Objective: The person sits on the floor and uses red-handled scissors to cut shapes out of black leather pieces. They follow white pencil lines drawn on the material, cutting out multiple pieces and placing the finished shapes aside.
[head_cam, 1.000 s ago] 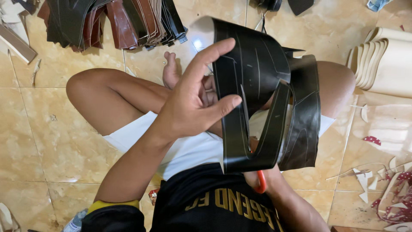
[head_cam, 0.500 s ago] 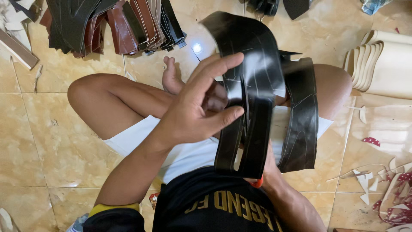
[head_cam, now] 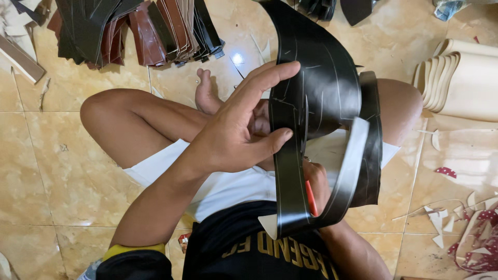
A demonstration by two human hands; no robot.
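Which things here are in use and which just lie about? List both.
In use: left hand; black strip; right hand, largely hidden behind it; orange-handled tool.
Lying about: dark and brown strips; cream sheets; offcuts.

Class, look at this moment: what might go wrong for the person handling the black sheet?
The left hand pinches the curling black sheet near a red-handled tool in the right hand; if it has a blade, it might nick a finger. The sheet also hides that hand. Scraps on the tiled floor may cause slipping.
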